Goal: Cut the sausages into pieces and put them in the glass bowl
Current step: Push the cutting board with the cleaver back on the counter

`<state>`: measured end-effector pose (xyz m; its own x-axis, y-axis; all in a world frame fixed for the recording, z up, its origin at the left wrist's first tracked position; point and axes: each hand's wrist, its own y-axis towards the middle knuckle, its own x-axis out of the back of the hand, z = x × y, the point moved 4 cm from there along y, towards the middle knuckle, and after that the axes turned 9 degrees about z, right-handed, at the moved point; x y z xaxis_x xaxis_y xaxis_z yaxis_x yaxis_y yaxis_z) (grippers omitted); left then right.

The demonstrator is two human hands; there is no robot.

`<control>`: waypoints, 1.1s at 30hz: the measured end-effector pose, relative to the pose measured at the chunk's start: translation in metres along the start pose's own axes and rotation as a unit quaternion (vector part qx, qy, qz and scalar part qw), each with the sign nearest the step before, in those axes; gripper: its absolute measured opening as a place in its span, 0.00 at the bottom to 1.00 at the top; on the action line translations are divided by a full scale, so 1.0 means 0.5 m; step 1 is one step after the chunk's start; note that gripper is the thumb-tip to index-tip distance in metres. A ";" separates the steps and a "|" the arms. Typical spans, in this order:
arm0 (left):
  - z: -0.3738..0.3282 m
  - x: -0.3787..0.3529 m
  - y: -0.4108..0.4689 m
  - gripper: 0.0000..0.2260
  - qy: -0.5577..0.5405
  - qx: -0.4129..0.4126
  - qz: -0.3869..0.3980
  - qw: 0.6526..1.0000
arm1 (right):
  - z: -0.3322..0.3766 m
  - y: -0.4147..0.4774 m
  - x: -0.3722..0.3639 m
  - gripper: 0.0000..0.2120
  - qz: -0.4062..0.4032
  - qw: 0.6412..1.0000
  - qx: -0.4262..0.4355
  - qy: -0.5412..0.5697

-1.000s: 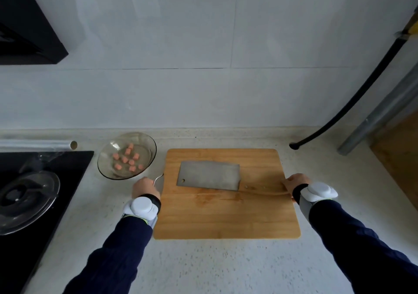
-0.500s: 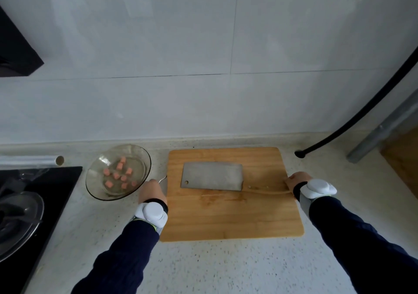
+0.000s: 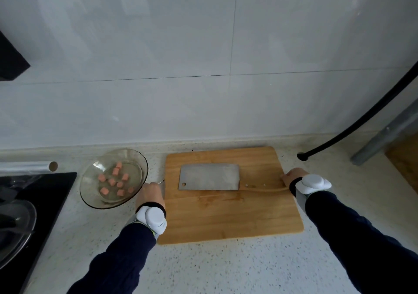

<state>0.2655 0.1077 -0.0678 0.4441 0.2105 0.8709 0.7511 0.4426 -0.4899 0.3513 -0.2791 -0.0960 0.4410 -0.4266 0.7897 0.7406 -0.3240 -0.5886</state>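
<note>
While the right hand (image 3: 291, 177) sits at the butt of the cleaver's wooden handle (image 3: 264, 189), its fingers curl out of sight, so whether they grip or merely rest there I cannot tell. Over on the other side, the left hand (image 3: 150, 194) is at the board's left edge, beside a small metal loop (image 3: 161, 181); knuckles face us, fingers tucked under, grasp again unreadable. The cleaver (image 3: 209, 177) lies flat on the wooden cutting board (image 3: 230, 217), blade broadside up, not cutting anything.

And look at the glass bowl (image 3: 90, 192), just left of the board: pink sausage pieces (image 3: 113, 180) scattered across its bottom, around ten of them. No whole sausage shows on the board, nothing left to slice as far as we can see, so my call is the job is done or nearly so, with only tidying ahead.

Outward now: a pale speckled countertop (image 3: 203, 266), a black cooktop (image 3: 45, 185) at far left with a glass lid (image 3: 15, 223) on it, grey wall tiles (image 3: 203, 67) behind, a black hose (image 3: 362, 117) running down at right.
</note>
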 end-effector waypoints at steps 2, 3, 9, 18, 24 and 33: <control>0.000 0.000 0.000 0.10 0.004 -0.001 -0.003 1.000 | 0.004 0.000 0.000 0.15 -0.004 1.000 0.003 0.006; -0.001 0.000 0.001 0.10 0.005 -0.004 -0.006 1.000 | 0.005 0.002 0.001 0.15 -0.007 1.000 0.003 0.008; -0.004 0.003 0.004 0.10 0.020 -0.016 -0.013 1.000 | 0.001 0.011 0.002 0.19 -0.010 1.000 -0.009 0.006; -0.002 0.004 0.006 0.10 0.006 -0.025 -0.004 1.000 | 0.012 0.003 -0.010 0.19 -0.016 0.999 -0.013 -0.029; -0.001 0.009 0.009 0.12 0.000 -0.033 -0.013 0.999 | 0.021 -0.012 -0.003 0.20 -0.015 0.998 -0.002 -0.055; 0.000 0.012 0.005 0.15 0.006 -0.043 -0.024 0.999 | 0.048 -0.053 0.009 0.17 -0.081 0.995 0.042 -0.031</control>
<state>0.2702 0.1103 -0.0638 0.4117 0.1794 0.8935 0.8110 0.3751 -0.4490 0.3457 -0.2522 -0.0728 0.3404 -0.3196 0.8843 0.8435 -0.3118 -0.4374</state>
